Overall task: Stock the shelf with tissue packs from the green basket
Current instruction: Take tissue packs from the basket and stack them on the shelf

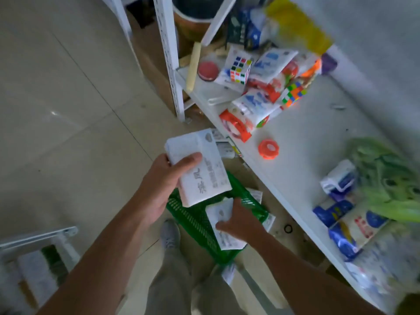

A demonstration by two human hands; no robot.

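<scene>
The white tissue pack (200,169) held in the left hand (163,183) carries two large grey Chinese characters, which read as 清风. Beside them runs a line of smaller characters, too blurred to read. The other tissue pack (223,226), gripped by the right hand (241,221), has only faint grey print that cannot be read. The blue-and-white packs (256,103) on the shelf (306,137) show blue marks, also not legible.

Green basket (197,226), white tissue pack (200,169)
</scene>
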